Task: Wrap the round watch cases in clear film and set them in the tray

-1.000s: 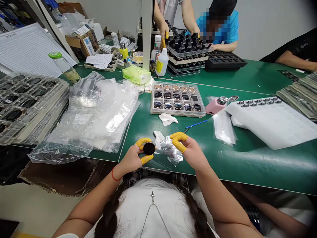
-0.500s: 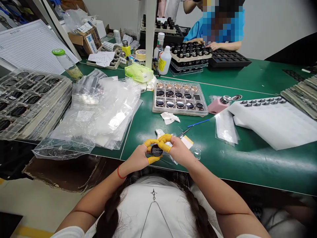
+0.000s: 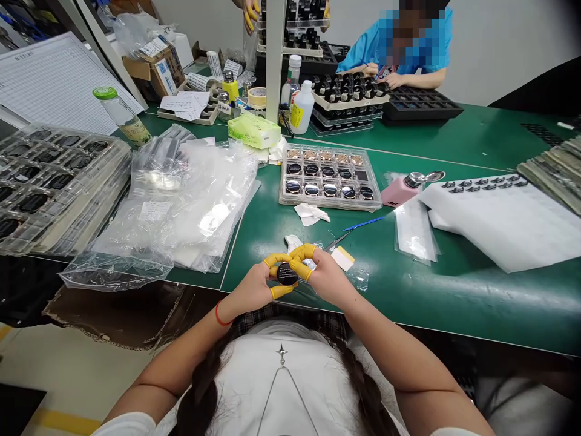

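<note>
Near the table's front edge, a round black watch face (image 3: 287, 275) with small white print is held up between both hands. My left hand (image 3: 254, 286), in yellow finger cots, grips its left and lower rim. My right hand (image 3: 325, 277), also in yellow finger cots, pinches it at the upper right. Just beyond the hands lie a crumpled white tissue (image 3: 293, 243), grey tweezers (image 3: 336, 240) and a white card with a yellow edge (image 3: 343, 258). A clear plastic tray (image 3: 376, 203) of similar round watch faces stands farther back.
Left are stacked clear trays (image 3: 59, 236) and plastic bags (image 3: 181, 224). A pink pump bottle (image 3: 402, 191), a blue stick (image 3: 363, 223) and white foam sheets (image 3: 503, 230) lie right. A white post (image 3: 275, 60) rises behind. Across the table sits a person in blue (image 3: 436, 48).
My hands and the watch face stay almost still. At the back, another person's yellow-tipped hands have appeared around a tray of black pieces above the stack. The seated person's hands have shifted slightly.
</note>
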The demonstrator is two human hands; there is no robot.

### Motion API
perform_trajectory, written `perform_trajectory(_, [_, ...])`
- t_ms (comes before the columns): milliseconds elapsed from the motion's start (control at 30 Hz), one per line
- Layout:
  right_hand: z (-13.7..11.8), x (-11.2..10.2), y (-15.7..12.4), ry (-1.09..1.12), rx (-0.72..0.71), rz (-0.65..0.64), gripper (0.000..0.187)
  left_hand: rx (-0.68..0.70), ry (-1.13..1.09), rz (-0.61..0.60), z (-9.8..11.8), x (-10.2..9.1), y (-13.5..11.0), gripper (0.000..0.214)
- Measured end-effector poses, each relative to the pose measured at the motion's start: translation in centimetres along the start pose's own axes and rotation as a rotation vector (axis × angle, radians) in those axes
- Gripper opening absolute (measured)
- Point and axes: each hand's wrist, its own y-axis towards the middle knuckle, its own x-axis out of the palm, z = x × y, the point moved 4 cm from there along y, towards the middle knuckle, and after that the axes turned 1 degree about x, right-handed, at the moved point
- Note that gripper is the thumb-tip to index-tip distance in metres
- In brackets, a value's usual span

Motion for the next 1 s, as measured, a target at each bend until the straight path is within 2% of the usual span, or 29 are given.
perform_trajectory(133, [-0.4, -0.5, -0.2, -0.158, -0.104, 0.058, 0.007, -0.011, -0.042, 0.0, -0.2, 0.1, 0.3, 0.048])
perform_trajectory(233, [0.3, -2.6, -0.8, -0.491, -0.123, 0.131, 0.016, -0.031, -0.072, 0.019, -0.7, 0.2, 0.5, 0.047])
perform_trajectory(300, [2.2, -4.5, -1.4, -0.79, 0.003, 0.168, 0.022, -0.055, -0.086, 0.022, -1.2, 0.3, 0.6, 0.048])
perform_trajectory(367, [4.9, -6.5, -2.1, -1.011, 0.207, 0.197, 0.031, -0.083, -0.11, 0.003, -1.8, 0.5, 0.6, 0.05])
perform_trajectory(467, [8.3, -8.2, -3.1, -1.035, 0.393, 0.237, 0.046, -0.098, -0.124, -0.024, -2.3, 0.7, 0.7, 0.049])
perform_trajectory(533, [9.2, -8.1, -3.5, -0.955, 0.412, 0.266, 0.036, -0.093, -0.106, -0.029, -2.5, 0.8, 0.7, 0.047])
perform_trajectory(600, [8.6, -7.2, -3.9, -0.86, 0.343, 0.314, 0.022, -0.09, -0.095, -0.019, -2.6, 0.8, 0.8, 0.047])
perform_trajectory(633, [7.7, -6.4, -4.0, -0.794, 0.253, 0.332, 0.019, -0.088, -0.095, -0.012, -2.7, 0.8, 0.8, 0.047])
perform_trajectory(733, [3.9, -2.8, -4.4, -0.589, -0.163, 0.295, 0.019, -0.069, -0.107, 0.0, -3.0, 0.8, 0.8, 0.048])
perform_trajectory(800, [2.1, -0.1, -4.6, -0.584, -0.364, 0.221, 0.021, -0.055, -0.105, -0.017, -3.1, 0.9, 0.7, 0.048])
perform_trajectory(900, [1.4, 2.2, -4.0, -0.7, -0.464, 0.185, 0.022, -0.028, -0.089, -0.03, -3.0, 0.8, 0.7, 0.045])
perform_trajectory(1000, [2.0, 2.5, -2.9, -0.703, -0.451, 0.197, 0.019, 0.018, -0.084, -0.018, -2.8, 0.6, 0.8, 0.042])
